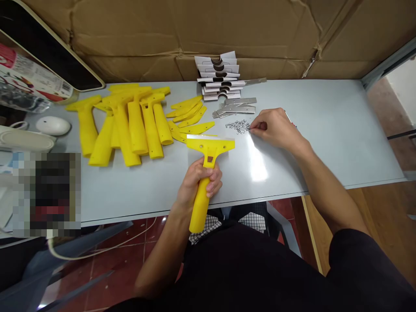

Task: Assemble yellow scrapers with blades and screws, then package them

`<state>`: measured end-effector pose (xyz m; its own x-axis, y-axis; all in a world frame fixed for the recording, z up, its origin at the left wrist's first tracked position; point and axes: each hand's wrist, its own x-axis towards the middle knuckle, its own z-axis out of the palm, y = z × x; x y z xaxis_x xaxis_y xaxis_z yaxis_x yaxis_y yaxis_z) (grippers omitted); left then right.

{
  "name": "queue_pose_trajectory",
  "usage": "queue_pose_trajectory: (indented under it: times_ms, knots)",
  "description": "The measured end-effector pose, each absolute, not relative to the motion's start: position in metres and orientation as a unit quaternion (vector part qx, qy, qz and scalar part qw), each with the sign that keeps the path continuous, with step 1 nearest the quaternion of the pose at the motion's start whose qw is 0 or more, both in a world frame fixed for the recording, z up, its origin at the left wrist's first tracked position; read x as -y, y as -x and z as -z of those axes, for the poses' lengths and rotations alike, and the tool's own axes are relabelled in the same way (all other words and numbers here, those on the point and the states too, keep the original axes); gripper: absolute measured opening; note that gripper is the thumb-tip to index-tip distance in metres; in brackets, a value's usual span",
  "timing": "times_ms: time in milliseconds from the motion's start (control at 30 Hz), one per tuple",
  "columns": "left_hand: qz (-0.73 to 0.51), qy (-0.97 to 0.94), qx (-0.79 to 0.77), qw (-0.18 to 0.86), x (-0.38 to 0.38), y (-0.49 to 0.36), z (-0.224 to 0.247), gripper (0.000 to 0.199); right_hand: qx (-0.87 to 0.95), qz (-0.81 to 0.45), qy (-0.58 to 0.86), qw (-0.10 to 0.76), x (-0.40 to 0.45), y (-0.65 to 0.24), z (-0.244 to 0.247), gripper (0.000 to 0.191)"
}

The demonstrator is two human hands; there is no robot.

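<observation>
One yellow scraper [210, 148] inside curled left grip [191, 180], right grip [276, 125] pinched at fasteners [239, 126], perhaps holding one

No words, brands or numbers can be read. The container [20, 99] at the left edge carries a printed label [38, 74] with small dark characters, too blurred to make out, and a barcode [66, 88] toward its right end.

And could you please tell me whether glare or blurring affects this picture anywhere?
Head view: white glare on the glossy grey tabletop, below the bare right hand; head view: a blocky pixelated patch hides detail at left; head view: the pile of tiny silver metal hardware is too fine to count.
</observation>
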<state>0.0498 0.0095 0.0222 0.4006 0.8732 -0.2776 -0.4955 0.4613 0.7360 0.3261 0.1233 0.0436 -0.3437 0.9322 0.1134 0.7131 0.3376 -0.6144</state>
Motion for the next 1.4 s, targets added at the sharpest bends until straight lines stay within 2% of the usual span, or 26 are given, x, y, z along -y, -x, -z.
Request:
queue_pose_trajectory:
  times_ms: [233, 333, 467, 633, 833, 1067, 1400]
  knots:
    - [-0.441, -0.29, -0.332, 0.782, -0.007, -0.051, -0.024, 0.03, 0.804, -0.219, 0.499, 0.236, -0.121, -0.324, -0.048, 0.012]
    - [-0.436, -0.286, -0.341, 0.782, -0.005, -0.051, -0.032, 0.03, 0.801, -0.294, 0.447, 0.269, -0.113, -0.316, -0.058, 0.01]
    - [-0.418, -0.287, -0.352, 0.787, -0.004, -0.051, -0.036, 0.03, 0.77, -0.415, 0.363, 0.322, -0.1, -0.3, -0.068, 0.022]
    - [-0.429, -0.302, -0.329, 0.786, -0.005, -0.051, -0.025, 0.036, 0.748, -0.45, 0.339, 0.351, -0.097, -0.296, -0.067, 0.031]
    - [-0.431, -0.304, -0.324, 0.785, -0.005, -0.052, -0.024, 0.032, 0.731, -0.488, 0.319, 0.355, -0.094, -0.293, -0.067, 0.03]
    - [-0.43, -0.319, -0.342, 0.772, -0.002, -0.053, -0.023, 0.032, 0.762, -0.46, 0.316, 0.33, -0.089, -0.287, -0.063, 0.016]
    - [-0.441, -0.308, -0.365, 0.76, 0.001, -0.057, -0.025, 0.025, 0.762, -0.457, 0.322, 0.326, -0.086, -0.285, -0.065, 0.013]
